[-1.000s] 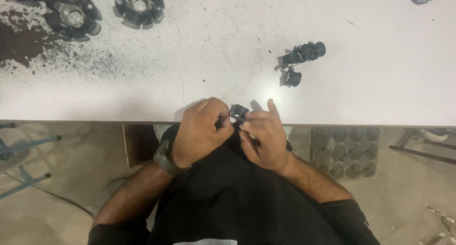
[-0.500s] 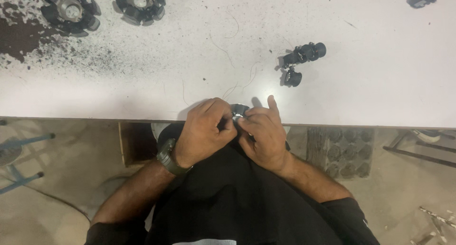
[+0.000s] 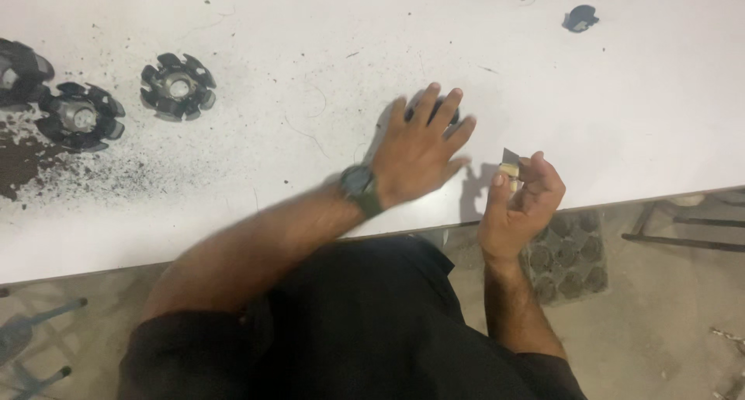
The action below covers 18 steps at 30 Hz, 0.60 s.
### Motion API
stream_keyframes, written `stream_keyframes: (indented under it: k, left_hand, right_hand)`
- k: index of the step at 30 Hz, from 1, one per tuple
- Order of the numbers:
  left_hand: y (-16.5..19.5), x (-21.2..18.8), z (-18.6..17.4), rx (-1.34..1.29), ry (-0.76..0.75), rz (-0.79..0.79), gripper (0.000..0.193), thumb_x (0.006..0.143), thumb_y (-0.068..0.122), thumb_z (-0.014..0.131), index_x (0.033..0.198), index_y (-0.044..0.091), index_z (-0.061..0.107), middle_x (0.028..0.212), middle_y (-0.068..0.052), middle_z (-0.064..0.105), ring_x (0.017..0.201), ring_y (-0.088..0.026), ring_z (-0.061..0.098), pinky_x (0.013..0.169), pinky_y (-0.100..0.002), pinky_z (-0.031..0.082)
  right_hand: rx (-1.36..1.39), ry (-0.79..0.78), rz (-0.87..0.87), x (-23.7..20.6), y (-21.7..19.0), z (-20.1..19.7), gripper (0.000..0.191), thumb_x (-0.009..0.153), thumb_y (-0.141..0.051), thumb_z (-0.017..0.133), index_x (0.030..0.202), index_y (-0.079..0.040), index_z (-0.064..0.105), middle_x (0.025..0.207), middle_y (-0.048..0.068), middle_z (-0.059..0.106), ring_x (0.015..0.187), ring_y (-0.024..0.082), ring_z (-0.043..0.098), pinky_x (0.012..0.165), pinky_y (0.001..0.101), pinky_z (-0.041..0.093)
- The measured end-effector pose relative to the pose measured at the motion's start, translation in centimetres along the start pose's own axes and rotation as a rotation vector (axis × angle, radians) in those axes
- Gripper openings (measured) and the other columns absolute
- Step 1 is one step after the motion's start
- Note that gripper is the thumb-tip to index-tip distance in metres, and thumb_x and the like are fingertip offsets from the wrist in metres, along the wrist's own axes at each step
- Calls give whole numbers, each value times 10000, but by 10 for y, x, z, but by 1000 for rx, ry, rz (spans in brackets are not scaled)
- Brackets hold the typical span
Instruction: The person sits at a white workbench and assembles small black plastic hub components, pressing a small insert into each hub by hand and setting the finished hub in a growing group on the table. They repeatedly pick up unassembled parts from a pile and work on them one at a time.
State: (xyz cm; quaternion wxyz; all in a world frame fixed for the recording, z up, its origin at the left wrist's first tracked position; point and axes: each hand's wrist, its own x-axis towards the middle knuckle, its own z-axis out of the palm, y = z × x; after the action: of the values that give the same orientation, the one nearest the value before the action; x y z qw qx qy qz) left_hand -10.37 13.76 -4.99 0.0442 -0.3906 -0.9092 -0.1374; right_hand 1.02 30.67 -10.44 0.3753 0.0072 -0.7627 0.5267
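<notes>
My left hand (image 3: 419, 148), a dark watch on its wrist, reaches out flat over the white table (image 3: 310, 43). Its spread fingers lie on a small black part (image 3: 436, 107), which is mostly hidden beneath them. My right hand (image 3: 520, 202) hovers at the table's near edge, pinching a small blade with a pale yellowish grip (image 3: 508, 166), its grey tip pointing up. The two hands are apart.
Three black toothed round parts (image 3: 178, 87) (image 3: 77, 117) (image 3: 17, 68) sit at the left among dark dust and shavings (image 3: 93, 175). Small black pieces (image 3: 580, 17) lie at the far right. Below the table edge are a dark moulded mat (image 3: 566, 252) and metal bars (image 3: 683, 241).
Both hands were together at the table edge, working on a small dark piece. Now my left hand has stretched forward onto the table and my right hand keeps the blade alone.
</notes>
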Motion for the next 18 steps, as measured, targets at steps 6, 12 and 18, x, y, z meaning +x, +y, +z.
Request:
stream_keyframes:
  k: [6,12,18]
  left_hand:
    - [-70,112,-13,-96,150,-119,751,980,661,507,1562,192,434,1644,-183,243,1520,-392,193,1200,-694,142]
    - [-106,-40,-38,-106,-212,-95,729,979,717,427,1531,243,473,1679,-145,184,1550,-357,95,1227,-639,12]
    - [-40,-223,-88,-359,-341,15,775,826,643,681,1410,149,554,1632,-132,269,1524,-336,193,1211,-563,166]
  right_hand:
    - [-159,-154,71,22,-3,-4,123,1136,-109,613,1217,-16,607,1228,124,620,1243,240,617,1281,493,419]
    - [-140,-352,136,39,-17,5,118,1132,-136,533,1142,-20,554,1474,236,511,1519,416,408,1222,553,385]
    - [-157,-714,-12,44,-53,69,175,1081,-107,530,1211,-5,588,1476,247,528,1495,425,424,1268,592,324]
